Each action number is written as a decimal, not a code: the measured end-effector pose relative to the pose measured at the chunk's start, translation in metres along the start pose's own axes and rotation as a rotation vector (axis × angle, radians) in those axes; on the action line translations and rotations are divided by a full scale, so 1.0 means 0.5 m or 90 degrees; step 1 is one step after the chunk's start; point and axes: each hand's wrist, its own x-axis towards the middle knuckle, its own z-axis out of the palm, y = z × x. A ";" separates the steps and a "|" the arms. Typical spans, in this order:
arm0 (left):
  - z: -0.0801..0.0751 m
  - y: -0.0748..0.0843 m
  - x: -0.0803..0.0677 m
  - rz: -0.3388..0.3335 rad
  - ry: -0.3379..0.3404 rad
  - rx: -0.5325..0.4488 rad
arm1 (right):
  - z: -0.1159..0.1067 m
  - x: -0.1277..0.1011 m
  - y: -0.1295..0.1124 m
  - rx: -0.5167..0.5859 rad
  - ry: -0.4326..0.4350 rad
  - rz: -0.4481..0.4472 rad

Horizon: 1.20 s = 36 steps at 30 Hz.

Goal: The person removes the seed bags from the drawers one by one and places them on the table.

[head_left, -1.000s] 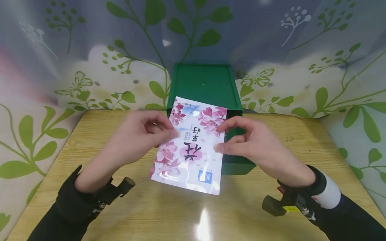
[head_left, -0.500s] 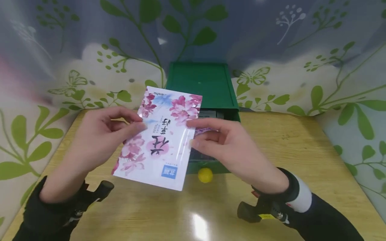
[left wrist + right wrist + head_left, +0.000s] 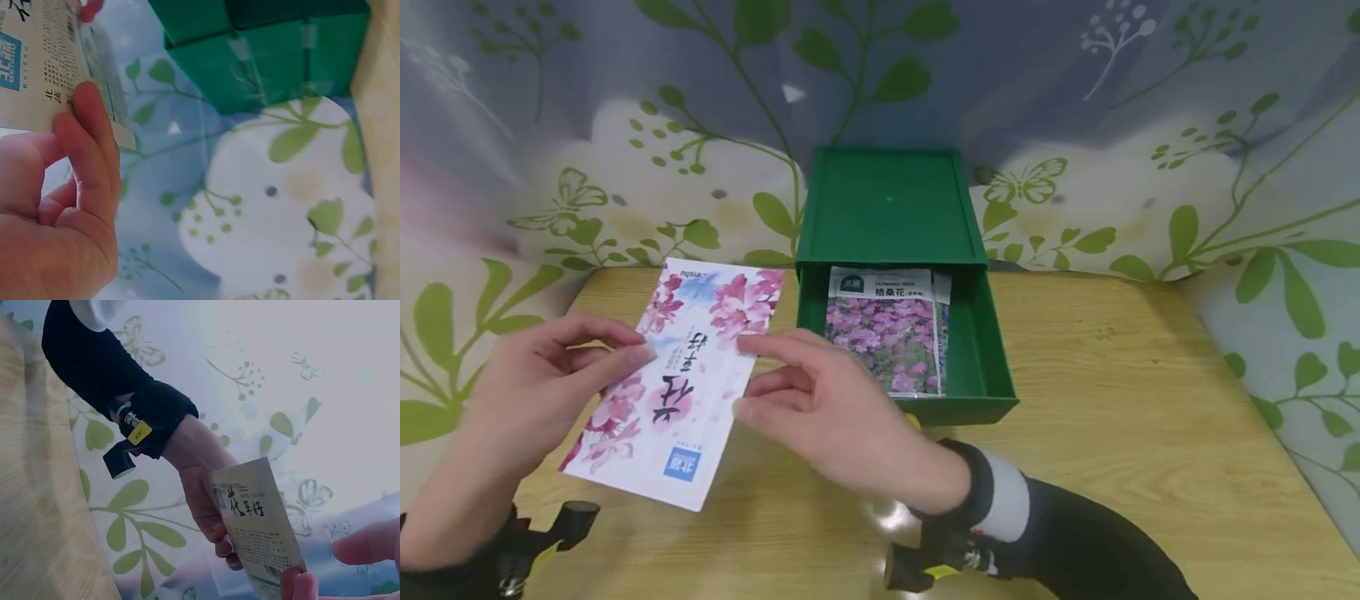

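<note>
A white seed packet printed with pink blossoms (image 3: 673,379) is held a little above the left half of the wooden table (image 3: 1112,417). My left hand (image 3: 625,350) pinches its left edge. My right hand (image 3: 767,379) holds its right edge between thumb and forefinger. The left wrist view shows the packet's printed back (image 3: 50,56) above my left hand's fingers (image 3: 94,144). In the right wrist view the packet (image 3: 256,531) stands between my left hand (image 3: 200,487) and my right fingertips (image 3: 300,581).
A green drawer box (image 3: 887,208) stands at the back centre, its drawer (image 3: 981,367) pulled out. A packet with purple flowers (image 3: 883,329) lies inside. The drawer's yellow knob (image 3: 914,419) peeks out behind my right wrist. A leaf-patterned backdrop (image 3: 1150,167) surrounds the table.
Both hands have carried the pink-blossom packet leftwards, away from the front of the drawer. The open drawer and the purple-flower packet inside it have come into view.
</note>
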 end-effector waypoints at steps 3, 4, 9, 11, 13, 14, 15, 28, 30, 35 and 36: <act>-0.010 -0.030 -0.007 -0.016 0.008 -0.001 | 0.027 0.009 0.007 -0.015 -0.015 -0.012; -0.014 -0.039 -0.008 -0.018 0.012 -0.009 | 0.035 0.011 0.008 -0.021 -0.021 -0.020; -0.030 -0.074 -0.010 -0.032 0.038 -0.067 | 0.074 0.020 0.020 -0.049 -0.055 -0.043; -0.037 -0.088 -0.010 -0.046 0.043 -0.072 | 0.091 0.024 0.030 -0.054 -0.063 -0.042; -0.044 -0.102 -0.009 -0.067 0.044 -0.071 | 0.110 0.031 0.044 -0.056 -0.065 -0.040; -0.047 -0.110 -0.008 -0.085 0.044 -0.067 | 0.119 0.034 0.052 -0.058 -0.064 -0.036; -0.048 -0.118 -0.007 -0.102 0.045 -0.065 | 0.128 0.037 0.060 -0.058 -0.060 -0.030; 0.006 -0.216 0.029 -0.082 0.000 0.080 | 0.151 0.115 0.207 -0.035 0.119 0.049; 0.020 -0.219 0.036 -0.076 -0.014 0.101 | 0.146 0.128 0.226 -0.007 0.151 0.058; 0.049 -0.220 0.052 -0.081 -0.048 0.125 | 0.126 0.150 0.261 -0.090 0.207 0.094; 0.055 -0.220 0.055 -0.081 -0.054 0.128 | 0.120 0.152 0.267 -0.123 0.211 0.105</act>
